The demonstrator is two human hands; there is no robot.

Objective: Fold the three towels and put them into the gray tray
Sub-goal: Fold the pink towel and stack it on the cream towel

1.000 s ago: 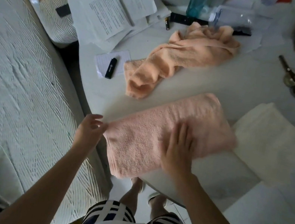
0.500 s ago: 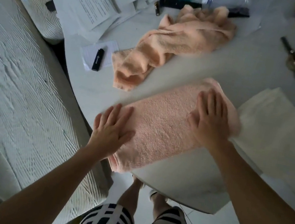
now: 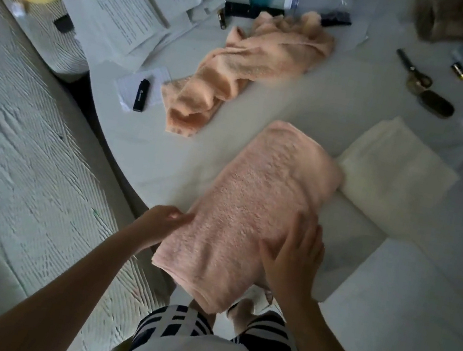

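Observation:
A pink towel point(image 3: 252, 207), folded into a long strip, lies across the near edge of the white table point(image 3: 345, 102); its near end hangs past the edge. My left hand point(image 3: 165, 221) pinches the strip's left edge near that end. My right hand point(image 3: 291, 257) rests flat on its right side, fingers spread. A folded cream towel point(image 3: 391, 172) sits just right of the pink one, touching its far end. An orange towel point(image 3: 253, 64) lies crumpled farther back. No gray tray is in view.
Papers point(image 3: 122, 16) and a black lighter point(image 3: 141, 95) lie at the table's left. Scissors point(image 3: 414, 71), a dark oval case point(image 3: 436, 101) and small items sit at the back right. A textured white mattress point(image 3: 26, 154) runs along the left.
The pink towel has swung from lying crosswise to pointing toward me, its near end now over the table edge. Both hands came back to that near end; my left hand went from flat to pinching.

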